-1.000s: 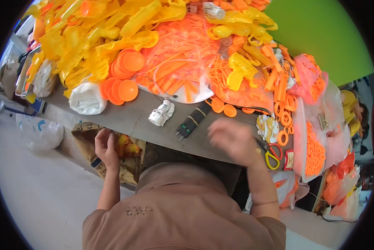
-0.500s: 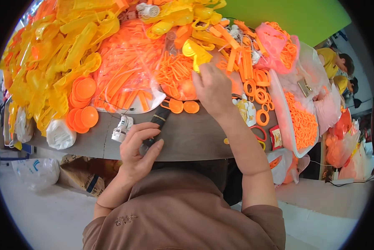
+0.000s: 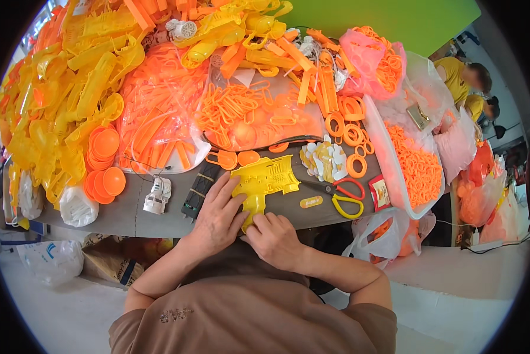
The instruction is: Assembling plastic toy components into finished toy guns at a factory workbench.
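Observation:
A yellow plastic toy gun shell half (image 3: 268,176) lies on the table in front of me, its ribbed inner side facing up. My left hand (image 3: 216,212) holds its rear edge and grip, fingers laid over them. At the bottom of the grip, my right hand (image 3: 275,241) is closed with fingertips pinched on it. Left of the shell lies a long black part (image 3: 199,192), partly beside my left fingers. A small white mechanical part (image 3: 157,196) stands farther left. Scissors (image 3: 349,200) with red and yellow handles and an oval yellow sticker (image 3: 311,202) are to the right.
Yellow shells (image 3: 58,112) are heaped at the left, beside stacked orange discs (image 3: 105,183). Bags of orange parts (image 3: 162,106) fill the back. At right are orange rings (image 3: 355,133), a pile of stickers (image 3: 324,160), a red packet (image 3: 380,192) and a white bin (image 3: 374,133).
My right hand has come back from the far parts with the yellow shell, now down in front of me. My left hand has moved onto it. The scissors and sticker are uncovered.

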`<state>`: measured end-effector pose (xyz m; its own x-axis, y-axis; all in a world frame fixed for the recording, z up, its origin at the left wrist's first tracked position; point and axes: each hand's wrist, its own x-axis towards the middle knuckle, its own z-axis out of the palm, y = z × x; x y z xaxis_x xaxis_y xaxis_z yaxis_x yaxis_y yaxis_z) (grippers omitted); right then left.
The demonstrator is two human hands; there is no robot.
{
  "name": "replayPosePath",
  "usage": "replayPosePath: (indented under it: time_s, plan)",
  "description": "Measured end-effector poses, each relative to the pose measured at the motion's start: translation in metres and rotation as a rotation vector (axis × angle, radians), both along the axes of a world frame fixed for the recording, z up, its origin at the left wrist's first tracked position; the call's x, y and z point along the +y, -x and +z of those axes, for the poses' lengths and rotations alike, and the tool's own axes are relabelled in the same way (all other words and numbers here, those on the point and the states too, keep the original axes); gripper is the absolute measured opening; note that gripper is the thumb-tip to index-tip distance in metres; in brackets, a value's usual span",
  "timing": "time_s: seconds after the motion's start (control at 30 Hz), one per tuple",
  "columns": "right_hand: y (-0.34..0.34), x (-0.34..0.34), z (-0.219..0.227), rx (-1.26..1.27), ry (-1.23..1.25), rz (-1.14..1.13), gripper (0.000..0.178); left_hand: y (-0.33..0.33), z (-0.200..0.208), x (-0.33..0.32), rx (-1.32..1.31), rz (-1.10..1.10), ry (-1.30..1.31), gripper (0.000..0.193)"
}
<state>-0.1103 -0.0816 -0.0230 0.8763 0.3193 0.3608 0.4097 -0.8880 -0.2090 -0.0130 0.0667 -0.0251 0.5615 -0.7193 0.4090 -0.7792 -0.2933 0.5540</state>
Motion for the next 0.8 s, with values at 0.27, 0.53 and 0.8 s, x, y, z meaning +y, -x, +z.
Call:
replayPosePath:
  time_s: [0.27, 0.53, 0.8]
  plan:
    - [-0.109, -0.083, 0.068, -0.132, -0.225, -0.053, 0.019, -0.009, -0.006, -0.003, 0.004, 0.077, 0.01, 0.032]
    - [-0.26, -0.138, 0.106, -0.306, 0.244, -0.577, 0.026, -0.008, -0.013, -0.006, -0.015, 0.16, 0.047, 0.034]
    - [-0.345, 0.002, 0.134, -0.359, 0.237, -0.034, 0.028, -0.012, -0.012, -0.005, -0.009, 0.134, 0.056, 0.04]
